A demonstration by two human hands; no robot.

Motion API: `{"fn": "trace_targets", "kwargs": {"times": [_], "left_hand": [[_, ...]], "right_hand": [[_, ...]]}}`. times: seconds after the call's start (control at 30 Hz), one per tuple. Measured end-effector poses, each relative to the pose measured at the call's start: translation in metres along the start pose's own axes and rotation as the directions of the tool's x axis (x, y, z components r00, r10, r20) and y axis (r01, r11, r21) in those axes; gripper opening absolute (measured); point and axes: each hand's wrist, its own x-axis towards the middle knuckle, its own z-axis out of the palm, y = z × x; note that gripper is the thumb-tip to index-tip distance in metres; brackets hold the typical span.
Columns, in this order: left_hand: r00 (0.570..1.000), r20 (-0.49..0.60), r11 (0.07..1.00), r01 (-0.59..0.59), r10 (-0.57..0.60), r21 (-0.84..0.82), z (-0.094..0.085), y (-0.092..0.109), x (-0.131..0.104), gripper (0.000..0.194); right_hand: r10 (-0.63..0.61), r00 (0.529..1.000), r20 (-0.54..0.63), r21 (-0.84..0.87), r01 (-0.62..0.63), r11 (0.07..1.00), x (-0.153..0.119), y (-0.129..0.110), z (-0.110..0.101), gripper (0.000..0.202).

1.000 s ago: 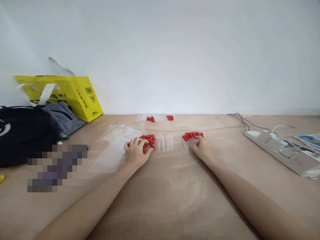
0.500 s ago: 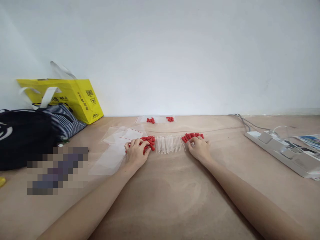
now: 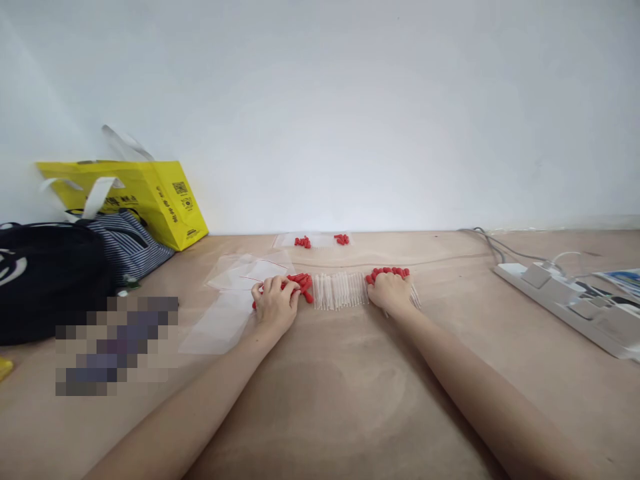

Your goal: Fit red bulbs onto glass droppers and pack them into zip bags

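Observation:
My left hand [image 3: 277, 303] curls its fingers over a heap of small red rubbery caps [image 3: 306, 293], with several caps showing around the fingertips. Beside it lies a row of thin clear sticks [image 3: 340, 291], standing side by side. On the right, my right hand [image 3: 394, 293] is closed, knuckles up, over the lower part of a row of red-tipped sticks [image 3: 400, 272]. Its fingertips are hidden under the hand, so what they pinch cannot be made out. A few pale stick ends come out by the right side of that hand.
Flat clear bags [image 3: 215, 327] lie left of the heap. Near the wall rests a filled clear bag [image 3: 320, 240] with red caps inside. A yellow bag [image 3: 170, 193] and a dark bag [image 3: 50, 280] stand left; a power strip [image 3: 565, 300] with plugs lies right.
My right hand has turned its knuckles upward and curled closer over the red-tipped sticks. The left hand stays at the heap, with little shift.

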Motion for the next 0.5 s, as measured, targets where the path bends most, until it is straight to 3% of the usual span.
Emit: {"fn": "trace_targets", "kwargs": {"times": [0.23,0.4,0.5], "left_hand": [[1.0,0.011,1.0,-0.01,0.01,-0.015,-0.0022,0.0,-0.0008,0.013],[0.996,0.013,0.996,-0.087,0.088,-0.034,-0.0042,0.0024,-0.0024,0.014],[0.997,0.004,0.996,-0.083,0.083,-0.016,-0.0032,0.0034,-0.0018,0.012]], "right_hand": [[-0.006,1.0,-0.001,-0.006,0.006,1.0,0.0005,0.0006,0.0049,0.029],[-0.074,0.987,-0.144,-0.005,0.074,0.997,0.0001,0.0059,0.0064,0.032],[-0.085,0.985,-0.147,0.014,0.088,0.996,-0.0001,0.0055,0.0048,0.033]]}}
